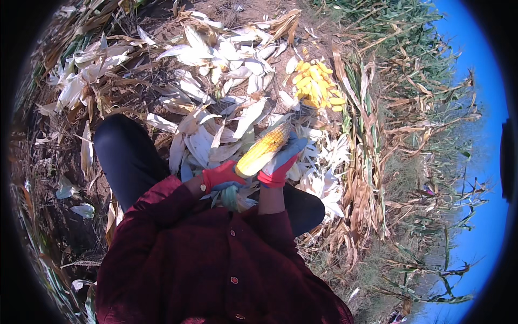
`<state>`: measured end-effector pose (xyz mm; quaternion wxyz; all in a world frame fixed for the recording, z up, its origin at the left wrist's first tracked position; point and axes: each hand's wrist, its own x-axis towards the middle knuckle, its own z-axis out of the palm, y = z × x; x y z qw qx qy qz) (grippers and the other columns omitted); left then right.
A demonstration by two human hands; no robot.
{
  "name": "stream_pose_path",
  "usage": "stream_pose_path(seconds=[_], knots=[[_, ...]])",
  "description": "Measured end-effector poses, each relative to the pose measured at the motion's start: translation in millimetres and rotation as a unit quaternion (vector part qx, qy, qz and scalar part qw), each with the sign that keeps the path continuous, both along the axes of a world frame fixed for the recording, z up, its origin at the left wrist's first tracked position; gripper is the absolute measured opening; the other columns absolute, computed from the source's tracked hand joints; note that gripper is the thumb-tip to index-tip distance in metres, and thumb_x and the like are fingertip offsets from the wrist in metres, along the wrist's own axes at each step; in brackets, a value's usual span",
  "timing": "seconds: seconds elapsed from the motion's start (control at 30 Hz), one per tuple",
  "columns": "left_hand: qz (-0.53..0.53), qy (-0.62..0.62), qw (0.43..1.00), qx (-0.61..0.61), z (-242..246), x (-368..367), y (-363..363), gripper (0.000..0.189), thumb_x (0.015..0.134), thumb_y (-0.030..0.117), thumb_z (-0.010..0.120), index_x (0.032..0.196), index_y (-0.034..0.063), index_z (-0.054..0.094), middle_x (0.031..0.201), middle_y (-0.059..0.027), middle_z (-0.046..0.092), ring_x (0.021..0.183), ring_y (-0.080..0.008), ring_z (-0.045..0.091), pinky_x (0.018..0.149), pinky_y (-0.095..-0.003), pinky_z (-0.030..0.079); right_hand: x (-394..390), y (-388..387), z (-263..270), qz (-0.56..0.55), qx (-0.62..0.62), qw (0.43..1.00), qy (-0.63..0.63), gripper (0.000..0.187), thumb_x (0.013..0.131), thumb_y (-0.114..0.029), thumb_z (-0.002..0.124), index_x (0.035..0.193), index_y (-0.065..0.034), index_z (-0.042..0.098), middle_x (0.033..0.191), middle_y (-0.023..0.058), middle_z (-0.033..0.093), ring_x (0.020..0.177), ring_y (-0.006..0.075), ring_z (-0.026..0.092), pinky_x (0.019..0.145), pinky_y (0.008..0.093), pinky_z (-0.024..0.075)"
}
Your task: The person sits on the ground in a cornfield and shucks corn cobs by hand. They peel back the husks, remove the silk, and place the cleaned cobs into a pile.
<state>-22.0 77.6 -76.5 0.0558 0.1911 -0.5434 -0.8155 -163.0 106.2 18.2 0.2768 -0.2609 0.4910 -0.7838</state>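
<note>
A yellow ear of corn (263, 150), its kernels bare and darker near the tip, is held tilted above my lap. My right hand (283, 160), in a red and grey work glove, supports it from the right side, with some pale husk against the palm. At the lower end of the ear, my left hand (223, 177), gloved the same way, is closed around its base and husk. Pale green husk leaves (229, 197) hang below the left glove. The left fingertips are partly hidden.
A pile of husked yellow ears (317, 86) lies on the ground ahead to the right. Ears in pale husks (243, 67) are heaped ahead. Loose husks (325, 184) lie beside my right knee. Dry corn stalks (366, 162) and standing plants (408, 52) line the right side.
</note>
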Motion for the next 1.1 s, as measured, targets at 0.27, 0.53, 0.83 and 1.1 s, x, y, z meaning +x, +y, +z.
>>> stream_pose_path(seconds=[0.27, 0.53, 0.83, 1.1], knots=[[0.068, -0.005, 0.991, -0.117, 5, 0, 2, 0.051, 0.07, 0.021, 0.074, 0.114, 0.0014, 0.059, 0.108, -0.0089, 0.065, 0.097, -0.0145, 0.06, 0.086, -0.0299, 0.045, 26, 8, 3, -0.061, 0.123, 0.985, 0.105, 0.045, 0.095, -0.034, 0.048, 0.122, 0.0024, 0.046, 0.105, 0.0113, 0.056, 0.092, 0.0164, 0.054, 0.082, 0.0281, 0.044], [0.134, -0.016, 0.959, -0.25, -1, -2, 9, 0.052, 0.071, 0.028, 0.071, 0.114, 0.003, 0.057, 0.102, -0.0144, 0.065, 0.095, -0.0245, 0.063, 0.082, -0.0353, 0.047, 21, 8, -5, -0.046, 0.141, 0.984, 0.1, 0.043, 0.098, -0.034, 0.035, 0.113, 0.0036, 0.049, 0.099, 0.0154, 0.058, 0.089, 0.0211, 0.057, 0.079, 0.03, 0.0452], [0.228, -0.096, 0.845, -0.473, 20, 4, -16, 0.058, 0.071, 0.023, 0.072, 0.121, 0.0019, 0.05, 0.103, -0.0176, 0.062, 0.098, -0.0307, 0.061, 0.081, -0.0356, 0.048, 40, 8, -51, 0.084, 0.14, 0.987, 0.007, 0.04, 0.084, 0.0, 0.06, 0.121, 0.0, 0.046, 0.105, 0.0089, 0.06, 0.089, 0.0139, 0.06, 0.078, 0.0249, 0.0486], [0.31, 0.093, 0.879, -0.349, 65, 12, -38, 0.063, 0.083, 0.02, 0.065, 0.135, -0.0001, 0.035, 0.129, -0.016, 0.048, 0.12, -0.0203, 0.045, 0.101, -0.0331, 0.035, 31, 38, -64, 0.175, 0.18, 0.966, 0.056, 0.041, 0.084, -0.004, 0.057, 0.123, -0.0006, 0.045, 0.105, 0.0098, 0.059, 0.09, 0.0154, 0.058, 0.08, 0.029, 0.0471]])
